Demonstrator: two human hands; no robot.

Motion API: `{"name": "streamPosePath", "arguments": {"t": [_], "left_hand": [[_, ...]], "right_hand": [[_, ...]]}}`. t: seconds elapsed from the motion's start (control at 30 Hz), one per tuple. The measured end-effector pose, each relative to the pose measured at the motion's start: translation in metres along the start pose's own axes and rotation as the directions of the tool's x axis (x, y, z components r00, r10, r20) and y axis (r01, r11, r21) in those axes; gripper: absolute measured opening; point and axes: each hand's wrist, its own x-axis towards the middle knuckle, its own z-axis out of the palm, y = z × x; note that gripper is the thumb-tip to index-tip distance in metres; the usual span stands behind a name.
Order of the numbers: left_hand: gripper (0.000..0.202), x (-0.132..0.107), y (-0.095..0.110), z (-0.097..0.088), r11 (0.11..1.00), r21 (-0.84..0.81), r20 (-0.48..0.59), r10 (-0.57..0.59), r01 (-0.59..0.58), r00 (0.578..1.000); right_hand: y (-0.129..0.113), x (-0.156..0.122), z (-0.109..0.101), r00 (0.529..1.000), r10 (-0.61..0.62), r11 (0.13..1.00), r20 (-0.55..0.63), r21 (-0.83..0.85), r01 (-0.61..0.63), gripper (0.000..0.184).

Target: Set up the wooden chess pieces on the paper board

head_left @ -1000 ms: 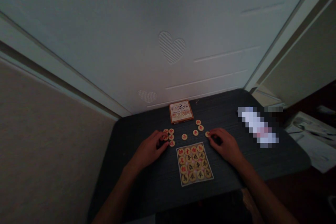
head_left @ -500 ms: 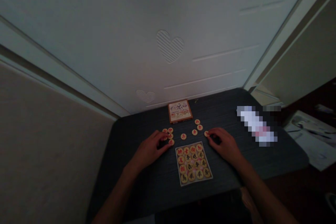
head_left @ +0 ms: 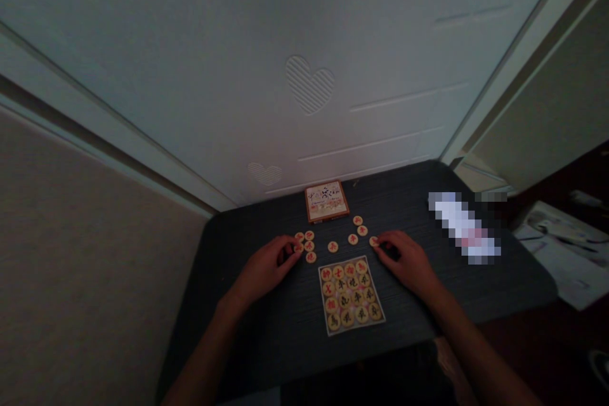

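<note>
A dark wood-grain tabletop (head_left: pixel 266 342) is carrying a printed box (head_left: pixel 327 201) and a card (head_left: pixel 356 327) laid with xiangqi pieces (head_left: pixel 352 283). The left hand (head_left: pixel 265 269) is curling beside a small cluster of loose pieces (head_left: pixel 309 245), touching them. The right hand (head_left: pixel 408 261) is resting against a single piece (head_left: pixel 373 241). Neither hand's grip is discernible.

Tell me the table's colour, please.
The table is dark grey with fine streaks; the head view shows it best.

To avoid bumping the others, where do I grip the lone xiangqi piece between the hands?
Pinch the xiangqi piece by its rim, coming down from above: it is a flat disc lying on the dark table, with no other piece touching it.
</note>
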Motion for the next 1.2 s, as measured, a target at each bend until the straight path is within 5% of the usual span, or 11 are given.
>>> {"name": "streamPosePath", "arguments": {"t": [0.3,0.67,0.9,1.2], "left_hand": [[0.021,0.040,0.047,-0.012,0.986,-0.011,0.040,0.169,-0.168,0.985],[0.028,0.115,0.099,0.030,0.864,0.218,0.135,0.434,-0.454,0.891],[0.024,0.132,0.100,0.049,0.820,0.325,0.220,0.420,-0.472,0.881],[0.021,0.130,0.103,0.048,0.797,0.403,0.242,0.382,-0.450,0.892]], "right_hand": [[0.004,0.000,0.001,0.999,0.008,1.000,0.033,-0.012,-0.008,0.011],[0.008,-0.001,0.002,1.000,0.019,1.000,-0.002,0.017,-0.019,0.017],[0.005,0.000,0.001,0.998,0.052,0.997,-0.022,0.058,-0.050,0.017],[0.000,0.000,-0.002,0.998,0.063,0.996,-0.008,0.056,-0.062,0.016]]}}
